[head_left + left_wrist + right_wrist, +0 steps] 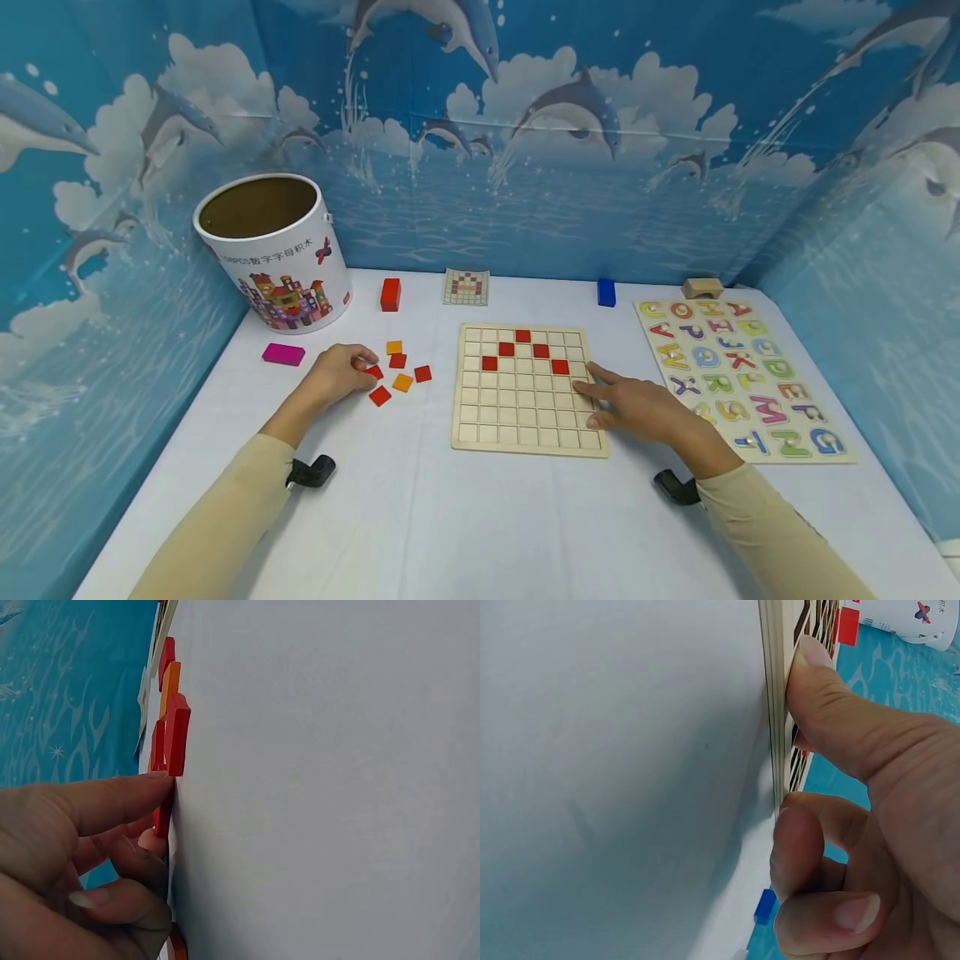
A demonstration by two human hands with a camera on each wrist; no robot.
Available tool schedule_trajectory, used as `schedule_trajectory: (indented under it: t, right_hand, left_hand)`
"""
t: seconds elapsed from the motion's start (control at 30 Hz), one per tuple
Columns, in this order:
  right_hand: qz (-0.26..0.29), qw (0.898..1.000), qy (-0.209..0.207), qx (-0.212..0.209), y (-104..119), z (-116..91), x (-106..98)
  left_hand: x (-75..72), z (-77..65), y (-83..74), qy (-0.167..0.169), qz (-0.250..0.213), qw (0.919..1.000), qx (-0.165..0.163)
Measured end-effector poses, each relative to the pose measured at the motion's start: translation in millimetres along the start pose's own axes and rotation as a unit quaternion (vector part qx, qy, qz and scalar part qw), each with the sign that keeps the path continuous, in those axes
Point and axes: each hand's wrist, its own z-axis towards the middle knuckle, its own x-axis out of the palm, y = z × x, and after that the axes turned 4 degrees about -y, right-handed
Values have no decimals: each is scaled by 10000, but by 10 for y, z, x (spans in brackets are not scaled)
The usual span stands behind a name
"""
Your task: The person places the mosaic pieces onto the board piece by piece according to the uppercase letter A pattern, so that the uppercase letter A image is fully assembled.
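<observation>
At the left, my left hand (pixel 339 372) pinches a small red square tile (pixel 374 372) with its fingertips, low over the white table. Around it lie loose tiles: a red one (pixel 380 396) nearest me, an orange one (pixel 402 382), and several others. In the left wrist view, fingertips meet the red tile (pixel 163 816) beside other tiles standing out edge-on. My right hand (pixel 637 407) rests on the right edge of a wooden grid board (pixel 520 450), thumb (pixel 817 690) lying on its top. Several red tiles, such as the topmost one (pixel 522 336), form a peaked shape in the board's cells.
A white bucket (pixel 281 258) stands at the back left, with a magenta block (pixel 283 354) before it. A red block (pixel 390 295), a pattern card (pixel 467 287) and a blue block (pixel 606 292) line the back. At right lies a letter puzzle board (pixel 742 379), a wooden block (pixel 702 288) behind it.
</observation>
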Motion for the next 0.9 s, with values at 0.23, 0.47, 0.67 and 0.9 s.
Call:
schedule_trajectory:
  t: [0.23,0.47,0.67,0.9]
  right_hand:
    - [18,9999,121,103,12,18,-5]
    - [-65,9998,176,112,36,33,-13]
    - [-147,9998,106,23,45,33,-21]
    - [-31,9999,102,44,32,32,-16]
  left_hand:
    - [23,20,37,7,47,9999,147]
    - [79,46,84,-111,129,9997,197]
    - [112,9,15,-63,-493,9981,369]
    - [496,11,-423,336,-2132,9755,436]
